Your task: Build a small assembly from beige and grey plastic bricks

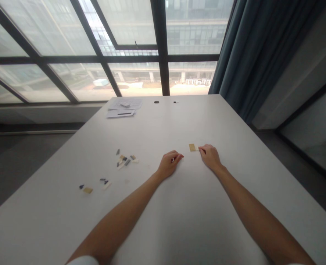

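My right hand (pixel 210 156) rests on the table with its fingers pinched together at the right end of a small white piece (pixel 196 148). That piece lies against the right side of a flat tan block of small strips (pixel 192 147). To the left, my left hand (pixel 170 163) is closed with its side on the tabletop, a short way from the tan block. Its thumb and fingertips meet, and whatever they hold is too small to make out. A scattered group of small grey, tan and cream pieces (pixel 127 162) lies left of my left hand.
The white table (pixel 163 125) reaches to the window. Nearer on the left lie a tan piece (pixel 88 190), a dark piece (pixel 81 187) and a cream strip (pixel 107 185). Papers (pixel 121 113) sit at the far left, a dark round spot (pixel 156 102) at the far edge. A blue curtain (pixel 242 55) hangs right.
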### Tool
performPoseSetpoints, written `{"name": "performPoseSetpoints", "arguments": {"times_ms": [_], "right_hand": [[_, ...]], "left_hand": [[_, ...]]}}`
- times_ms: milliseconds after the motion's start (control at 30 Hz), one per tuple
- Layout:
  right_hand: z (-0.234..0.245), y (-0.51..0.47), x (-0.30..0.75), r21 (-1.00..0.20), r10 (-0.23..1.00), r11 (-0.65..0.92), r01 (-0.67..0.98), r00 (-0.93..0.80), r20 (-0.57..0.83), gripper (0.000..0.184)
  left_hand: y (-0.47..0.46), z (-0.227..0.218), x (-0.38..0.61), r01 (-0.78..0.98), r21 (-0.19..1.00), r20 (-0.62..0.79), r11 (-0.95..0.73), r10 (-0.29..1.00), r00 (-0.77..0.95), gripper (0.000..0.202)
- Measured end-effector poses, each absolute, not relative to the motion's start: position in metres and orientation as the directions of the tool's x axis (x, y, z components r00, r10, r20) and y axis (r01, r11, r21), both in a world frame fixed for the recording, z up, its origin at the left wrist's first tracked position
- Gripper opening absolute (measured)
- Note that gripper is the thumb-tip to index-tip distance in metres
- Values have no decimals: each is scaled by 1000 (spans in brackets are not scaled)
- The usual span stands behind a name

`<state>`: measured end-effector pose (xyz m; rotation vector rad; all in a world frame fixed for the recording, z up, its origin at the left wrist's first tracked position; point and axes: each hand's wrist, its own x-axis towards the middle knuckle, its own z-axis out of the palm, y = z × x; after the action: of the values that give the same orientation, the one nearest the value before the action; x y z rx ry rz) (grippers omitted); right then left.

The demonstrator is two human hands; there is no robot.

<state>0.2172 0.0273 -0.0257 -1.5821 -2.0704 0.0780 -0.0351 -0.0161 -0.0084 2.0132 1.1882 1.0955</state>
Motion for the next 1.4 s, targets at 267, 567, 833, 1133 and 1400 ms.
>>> {"name": "performPoseSetpoints", "arguments": {"times_ms": [267,567,833,1133,1400], "right_hand": [[-27,29,217,-374,912,316,872,-171,372,28],[-25,29,216,-381,919,311,871,-175,352,29],[-25,29,216,-402,914,332,853,-186,360,28],[-27,29,216,-385,914,332,861,-192,357,29],[-28,31,216,-389,915,324,862,-181,359,28]], "left_hand": [[-16,-9,-35,435,775,368,-458,888,277,38],[-16,-8,-36,437,774,369,-458,887,278,37],[-15,-10,-36,443,775,355,-450,891,283,40],[-16,-9,-36,434,777,367,-455,889,275,37],[-16,-9,-36,435,776,364,-456,888,281,36]]}}
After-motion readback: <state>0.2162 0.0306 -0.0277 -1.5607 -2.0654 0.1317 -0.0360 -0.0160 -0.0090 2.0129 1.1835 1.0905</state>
